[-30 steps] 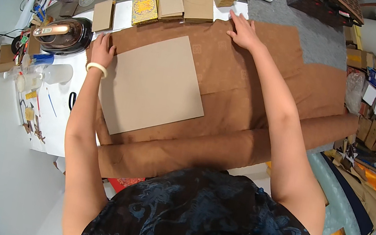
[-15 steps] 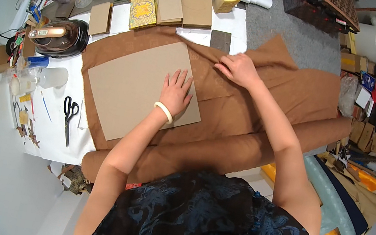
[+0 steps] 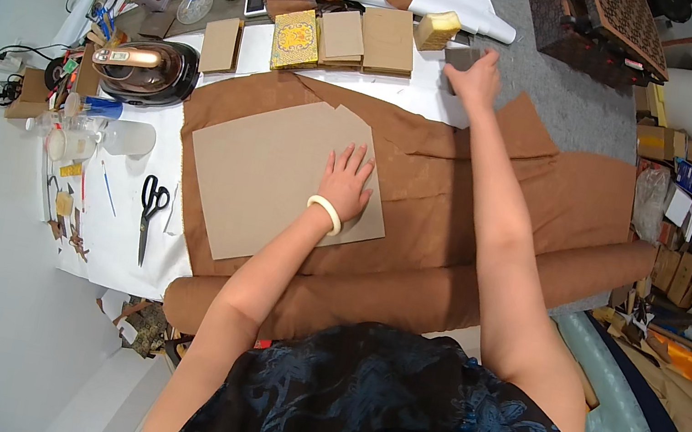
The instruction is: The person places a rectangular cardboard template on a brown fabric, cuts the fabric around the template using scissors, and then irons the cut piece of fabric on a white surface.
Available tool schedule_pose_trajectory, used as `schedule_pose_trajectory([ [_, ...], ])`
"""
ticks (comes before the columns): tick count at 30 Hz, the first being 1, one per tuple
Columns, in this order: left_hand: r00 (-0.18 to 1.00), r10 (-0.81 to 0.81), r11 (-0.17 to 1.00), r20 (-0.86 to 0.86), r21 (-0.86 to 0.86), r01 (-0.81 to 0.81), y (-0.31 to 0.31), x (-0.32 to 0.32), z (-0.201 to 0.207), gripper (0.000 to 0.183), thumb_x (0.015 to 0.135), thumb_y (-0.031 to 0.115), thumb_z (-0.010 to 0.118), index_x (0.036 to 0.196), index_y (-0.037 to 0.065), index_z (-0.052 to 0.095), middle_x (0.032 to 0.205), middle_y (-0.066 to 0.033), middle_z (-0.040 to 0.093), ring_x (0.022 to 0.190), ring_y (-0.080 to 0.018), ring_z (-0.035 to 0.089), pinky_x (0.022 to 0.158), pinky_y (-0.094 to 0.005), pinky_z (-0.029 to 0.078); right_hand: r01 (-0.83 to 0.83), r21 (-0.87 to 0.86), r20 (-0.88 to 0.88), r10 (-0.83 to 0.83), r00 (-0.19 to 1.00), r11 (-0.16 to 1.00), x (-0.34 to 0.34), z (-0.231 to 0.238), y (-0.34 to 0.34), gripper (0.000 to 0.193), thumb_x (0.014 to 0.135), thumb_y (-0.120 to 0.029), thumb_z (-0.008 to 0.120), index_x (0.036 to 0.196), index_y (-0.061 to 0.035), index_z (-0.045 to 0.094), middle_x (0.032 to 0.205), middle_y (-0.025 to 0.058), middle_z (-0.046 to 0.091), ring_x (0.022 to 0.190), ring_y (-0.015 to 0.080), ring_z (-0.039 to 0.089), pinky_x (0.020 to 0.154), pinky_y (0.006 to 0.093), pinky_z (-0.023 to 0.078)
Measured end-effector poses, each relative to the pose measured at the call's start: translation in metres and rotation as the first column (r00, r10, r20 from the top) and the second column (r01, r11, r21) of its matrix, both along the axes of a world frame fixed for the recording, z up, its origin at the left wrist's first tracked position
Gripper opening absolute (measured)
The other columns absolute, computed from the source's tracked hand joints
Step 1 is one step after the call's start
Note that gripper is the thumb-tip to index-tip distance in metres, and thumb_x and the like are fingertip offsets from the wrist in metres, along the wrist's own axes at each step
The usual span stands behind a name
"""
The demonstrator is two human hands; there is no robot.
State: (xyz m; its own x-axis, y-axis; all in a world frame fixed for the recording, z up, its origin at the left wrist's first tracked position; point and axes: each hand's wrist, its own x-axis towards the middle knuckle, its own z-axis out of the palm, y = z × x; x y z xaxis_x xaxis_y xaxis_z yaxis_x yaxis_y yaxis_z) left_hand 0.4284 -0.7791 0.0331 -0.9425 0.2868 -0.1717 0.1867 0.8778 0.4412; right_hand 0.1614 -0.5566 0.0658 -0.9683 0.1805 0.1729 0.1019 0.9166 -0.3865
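L hand (image 3: 346,185) lay flat, grip released, on grey board (image 3: 265,179) atop brown cloth (image 3: 426,179), nr bench (image 3: 590,120) front edge; R hand (image 3: 478,80) touched dark slab (image 3: 462,58) farther back, grip unclear.

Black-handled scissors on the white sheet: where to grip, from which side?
Probably the handle loops, from above at the far end: the scissors look to lie flat, loops farthest away, blades pointing to the near side.

The right hand (image 3: 473,83) could cross brown cloth (image 3: 428,198); yellow block (image 3: 438,30) obstructs its left.
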Motion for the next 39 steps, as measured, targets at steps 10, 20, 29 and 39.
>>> schedule_pose_trajectory([
  [10, 1.000, 0.021, 1.000, 0.005, -0.013, -0.021, -0.003, 0.005, -0.003, 0.061, 0.091, 0.030, 0.068, 0.145, 0.010, 0.049, 0.162, -0.0157, 0.032, 0.150, -0.0389, 0.027, 0.121, -0.0606, 0.023, -0.486, 0.175, 0.225, 0.446, 0.866, 0.856, -0.007, 0.016, -0.023, 0.063, 0.069, -0.011, 0.085, 0.127, -0.0070, 0.061, 0.139, 0.0121, 0.058, 0.128, 0.0321, 0.055, 0.106, 0.0468, 0.046],
  [20, 1.000, 0.007, 1.000, -0.001, 0.001, -0.007, -0.002, 0.003, -0.004, 0.061, 0.092, 0.030, 0.067, 0.147, 0.012, 0.047, 0.163, -0.0142, 0.031, 0.151, -0.0375, 0.025, 0.122, -0.0596, 0.021, -0.497, 0.063, -0.161, 0.501, 0.851, 0.865, -0.081, 0.004, -0.003, 0.043, 0.079, -0.023, 0.081, 0.121, -0.0160, 0.070, 0.122, 0.0090, 0.062, 0.115, 0.0333, 0.060, 0.098, 0.0457, 0.050],
  [29, 1.000, 0.018, 1.000, 0.011, -0.001, -0.018, -0.002, 0.004, -0.006, 0.061, 0.093, 0.032, 0.066, 0.147, 0.012, 0.047, 0.164, -0.0136, 0.030, 0.152, -0.0368, 0.025, 0.122, -0.0593, 0.021, 0.089, -0.139, 0.244, -0.053, 0.968, 0.986, -0.018, -0.019, 0.016, 0.087, 0.080, -0.064, 0.072, 0.139, -0.0012, 0.054, 0.134, 0.0259, 0.058, 0.126, 0.0403, 0.056, 0.106, 0.0462, 0.046],
  [39, 1.000, 0.005, 1.000, -0.016, 0.028, -0.005, -0.001, 0.005, -0.007, 0.061, 0.093, 0.031, 0.065, 0.148, 0.012, 0.046, 0.164, -0.0140, 0.029, 0.152, -0.0375, 0.025, 0.122, -0.0587, 0.020, 0.133, -0.290, 0.171, -0.086, 0.982, 0.948, -0.038, -0.047, 0.001, 0.094, 0.073, -0.066, 0.079, 0.133, 0.0017, 0.056, 0.131, 0.0272, 0.058, 0.122, 0.0410, 0.058, 0.103, 0.0462, 0.048],
])
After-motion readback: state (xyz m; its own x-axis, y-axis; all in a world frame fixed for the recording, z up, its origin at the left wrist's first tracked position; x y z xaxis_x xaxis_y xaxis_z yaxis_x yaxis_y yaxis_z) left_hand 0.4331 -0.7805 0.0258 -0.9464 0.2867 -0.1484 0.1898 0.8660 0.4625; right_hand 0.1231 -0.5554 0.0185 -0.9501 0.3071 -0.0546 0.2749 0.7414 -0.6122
